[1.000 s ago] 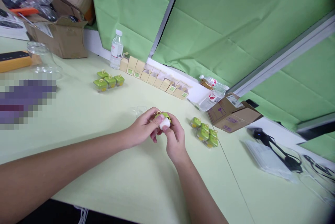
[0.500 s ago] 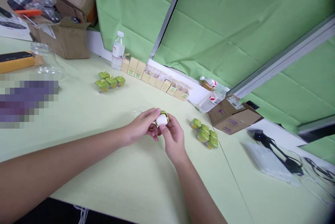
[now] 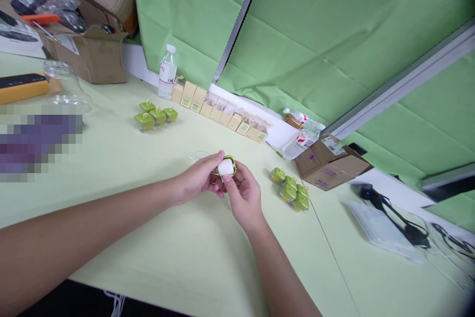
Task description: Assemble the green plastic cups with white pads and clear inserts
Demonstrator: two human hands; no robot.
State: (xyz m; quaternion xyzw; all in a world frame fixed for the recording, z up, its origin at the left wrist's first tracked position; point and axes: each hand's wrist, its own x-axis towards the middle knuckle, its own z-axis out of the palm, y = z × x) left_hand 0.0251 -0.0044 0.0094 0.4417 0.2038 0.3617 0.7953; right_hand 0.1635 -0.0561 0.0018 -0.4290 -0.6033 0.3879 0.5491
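Observation:
Between my two hands, above the table, is a small green lid [image 3: 226,167] with a rounded white insert filling its middle. My left hand [image 3: 202,173] closes on its left edge, thumb along the top. My right hand [image 3: 245,191] grips it from the right, with the thumb pressed at the lower edge of the white part. Just behind my left hand stands a small clear container [image 3: 201,155], partly covered by the fingers. Small green-lidded tubs [image 3: 288,191] with loops on top form a cluster to the right, and several similar tubs [image 3: 159,116] sit at the back left.
Along the back runs a row of small cardboard boxes [image 3: 218,109], with a water bottle [image 3: 167,72] at its left end. A larger carton [image 3: 326,163] and clear bottles [image 3: 302,131] stand at right. A glass jar [image 3: 65,87] and cardboard box [image 3: 100,57] are far left.
The green lid has turned in my fingers and shifted slightly left, so more of its green rim shows around the white insert. My right thumb has slid slightly left.

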